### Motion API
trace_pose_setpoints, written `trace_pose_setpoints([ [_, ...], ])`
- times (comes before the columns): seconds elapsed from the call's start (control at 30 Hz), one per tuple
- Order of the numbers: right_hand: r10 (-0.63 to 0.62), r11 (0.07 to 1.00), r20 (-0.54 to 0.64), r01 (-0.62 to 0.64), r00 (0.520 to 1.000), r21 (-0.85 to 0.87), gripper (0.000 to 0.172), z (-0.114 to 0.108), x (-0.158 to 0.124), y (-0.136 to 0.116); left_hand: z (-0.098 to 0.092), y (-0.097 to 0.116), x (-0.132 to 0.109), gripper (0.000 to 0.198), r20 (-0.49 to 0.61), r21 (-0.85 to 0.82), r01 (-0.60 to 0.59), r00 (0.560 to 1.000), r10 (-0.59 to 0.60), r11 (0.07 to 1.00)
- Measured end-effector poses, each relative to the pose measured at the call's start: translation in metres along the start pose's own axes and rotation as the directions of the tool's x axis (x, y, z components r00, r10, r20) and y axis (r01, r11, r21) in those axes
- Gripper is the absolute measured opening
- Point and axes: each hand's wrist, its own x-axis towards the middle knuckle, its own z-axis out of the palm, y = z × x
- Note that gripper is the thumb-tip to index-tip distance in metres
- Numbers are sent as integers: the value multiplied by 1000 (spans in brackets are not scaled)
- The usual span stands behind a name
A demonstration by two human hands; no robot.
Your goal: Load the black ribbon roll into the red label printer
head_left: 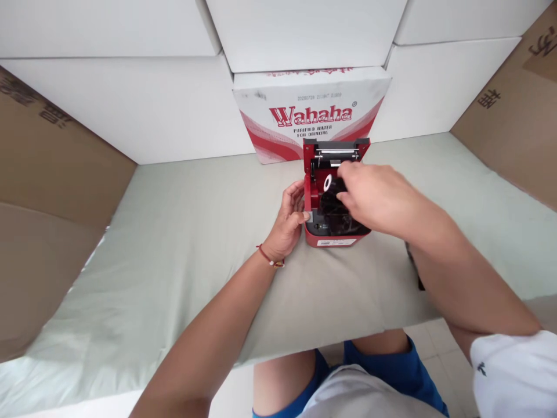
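Note:
A small red and black printer (333,239) stands on the cloth with its lid raised, showing a roller (337,155) inside the lid. My left hand (290,217) grips the printer's left side, thumb on the top edge and fingers curled along the wall. Over the open body, my right hand (363,191) pinches a roll of glossy black ribbon (334,203) with a white ring-shaped core end (328,183). Loose black film from the roll lies over the printer's front part. The right fingertips partly hide the roll and the inside.
Behind the printer stands a white and red Wahaha carton (313,104), with stacked white boxes (130,104) around it. Brown cardboard (52,191) walls the left and right sides. A pale green cloth (195,232) covers the table. A dark object (415,267) is partly hidden under my right forearm.

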Motion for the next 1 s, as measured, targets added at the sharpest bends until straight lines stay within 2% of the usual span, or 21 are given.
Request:
trace_pose_setpoints([
  [0.1,50,992,-40,-45,998,117,29,-41,-34,21,0,2,-1,80,4,-2,11,1000,-11,1000],
  [0.2,182,960,74,-193,980,201,38,-56,-53,53,1,4,-3,78,-4,-7,26,1000,-26,1000],
  [0.27,255,928,181,-293,950,229,37,-45,-57,71,1,6,-3,77,-9,-2,28,1000,-28,1000],
  [0.37,235,891,304,-330,923,312,30,-15,-55,84,1,7,-3,75,-26,0,32,999,-32,999],
  [0.43,223,880,268,-311,937,358,33,2,-57,86,0,8,-3,74,-28,6,33,999,-33,999],
  [0.5,268,880,145,-304,952,365,40,12,-65,92,0,8,-4,73,-25,15,34,999,-33,999],
  [0.6,341,910,3,-331,940,250,39,17,-87,116,-2,8,-4,74,-29,20,38,999,-38,999],
  [0.63,350,922,2,-345,937,177,37,19,-95,128,-2,8,-4,74,-33,21,41,999,-41,999],
  [0.7,346,936,76,-350,935,46,39,25,-109,150,-3,8,-4,74,-41,25,46,998,-45,999],
  [0.8,285,956,199,-292,938,6,47,37,-119,170,-3,9,-4,74,-49,22,50,998,-49,999],
  [0.9,226,972,208,-236,951,19,51,45,-117,170,-2,9,-5,73,-45,17,54,998,-53,998],
  [1.0,197,979,227,-203,954,6,44,42,-119,160,-3,9,-5,71,-42,31,44,998,-43,999],
])
